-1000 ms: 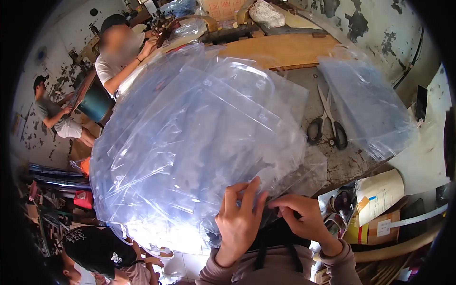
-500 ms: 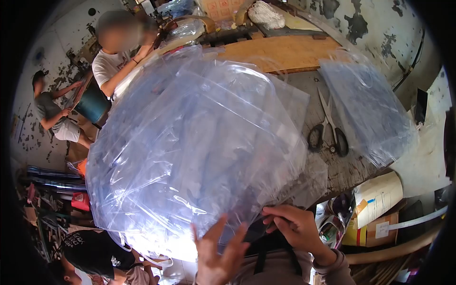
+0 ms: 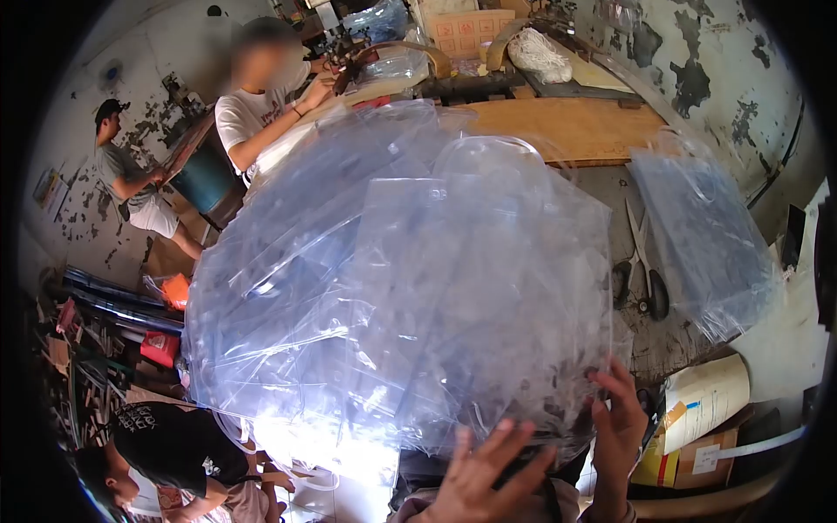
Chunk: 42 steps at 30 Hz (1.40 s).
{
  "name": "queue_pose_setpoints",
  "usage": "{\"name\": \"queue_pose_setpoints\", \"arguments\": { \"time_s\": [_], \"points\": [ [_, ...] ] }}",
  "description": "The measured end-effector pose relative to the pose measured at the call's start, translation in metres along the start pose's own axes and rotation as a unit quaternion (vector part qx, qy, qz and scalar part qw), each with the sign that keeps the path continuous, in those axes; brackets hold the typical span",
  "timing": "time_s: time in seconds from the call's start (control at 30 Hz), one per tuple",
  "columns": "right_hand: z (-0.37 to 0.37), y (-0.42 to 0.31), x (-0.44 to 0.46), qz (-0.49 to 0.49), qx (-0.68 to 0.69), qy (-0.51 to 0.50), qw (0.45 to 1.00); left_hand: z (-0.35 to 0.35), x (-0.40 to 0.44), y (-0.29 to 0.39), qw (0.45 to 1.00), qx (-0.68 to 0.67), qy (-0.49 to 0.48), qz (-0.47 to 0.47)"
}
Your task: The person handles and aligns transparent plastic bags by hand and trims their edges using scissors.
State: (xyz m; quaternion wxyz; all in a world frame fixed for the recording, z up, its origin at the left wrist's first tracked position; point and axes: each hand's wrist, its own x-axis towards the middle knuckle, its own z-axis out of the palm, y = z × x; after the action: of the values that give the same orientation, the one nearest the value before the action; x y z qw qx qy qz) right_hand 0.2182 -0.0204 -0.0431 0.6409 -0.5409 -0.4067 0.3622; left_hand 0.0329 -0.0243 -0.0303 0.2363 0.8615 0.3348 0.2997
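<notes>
A large heap of clear plastic bags (image 3: pixel 288 261) covers the middle of the table, with loop handles showing at its edges. On top of it lies a flat clear plastic bag (image 3: pixel 488 261), its straight right side running down toward me. My right hand (image 3: pixel 621 418) is at that bag's lower right corner, fingers curled and thumb against the edge. At the near edge of the plastic, my left hand (image 3: pixel 493 478) has its fingers spread, palm down, and grips nothing. Black-handled scissors (image 3: pixel 641 275) rest on the table right of the heap.
Another stack of clear plastic (image 3: pixel 706 235) lies at the right. Behind stands a wooden board (image 3: pixel 567 126). Cardboard boxes (image 3: pixel 697 462) are below the table's right side. A person in white (image 3: pixel 248 126) works at the back; two others (image 3: pixel 131 174) (image 3: pixel 179 449) are at the left.
The top bag now lies flatter and farther right over the heap. Both hands have moved right, the right hand to the bag's corner. The camera view has shifted slightly.
</notes>
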Motion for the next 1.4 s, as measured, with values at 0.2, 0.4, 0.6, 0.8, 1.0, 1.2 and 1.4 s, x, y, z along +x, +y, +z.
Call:
{"name": "queue_pose_setpoints", "arguments": {
  "time_s": [0.2, 0.4, 0.6, 0.8, 1.0, 1.2, 1.4],
  "points": [
    [-0.021, 0.014, 0.015, -0.039, 0.004, 0.105, 0.994, -0.051, 0.016, 0.015, 0.903, 0.273, -0.019, -0.33],
    [-0.023, 0.014, 0.037, -0.1, -0.149, 0.136, 0.974, -0.037, -0.003, -0.017, 0.885, 0.348, 0.21, -0.225],
    [-0.002, -0.002, 0.037, -0.14, -0.384, 0.093, 0.908, -0.03, 0.001, -0.018, 0.877, 0.359, 0.202, -0.247],
    [-0.001, 0.009, 0.037, -0.174, -0.395, 0.1, 0.896, -0.03, 0.005, -0.009, 0.87, 0.395, 0.19, -0.225],
    [-0.001, 0.009, 0.037, -0.162, -0.425, 0.094, 0.886, -0.02, 0.008, -0.012, 0.95, 0.216, 0.205, -0.098],
    [-0.002, 0.009, 0.036, -0.163, -0.437, 0.089, 0.88, -0.018, 0.01, -0.015, 0.956, 0.225, 0.162, -0.095],
    [0.0, 0.008, 0.037, -0.164, -0.434, 0.09, 0.882, -0.02, 0.017, -0.006, 0.947, 0.288, 0.123, -0.075]
  ]
}}
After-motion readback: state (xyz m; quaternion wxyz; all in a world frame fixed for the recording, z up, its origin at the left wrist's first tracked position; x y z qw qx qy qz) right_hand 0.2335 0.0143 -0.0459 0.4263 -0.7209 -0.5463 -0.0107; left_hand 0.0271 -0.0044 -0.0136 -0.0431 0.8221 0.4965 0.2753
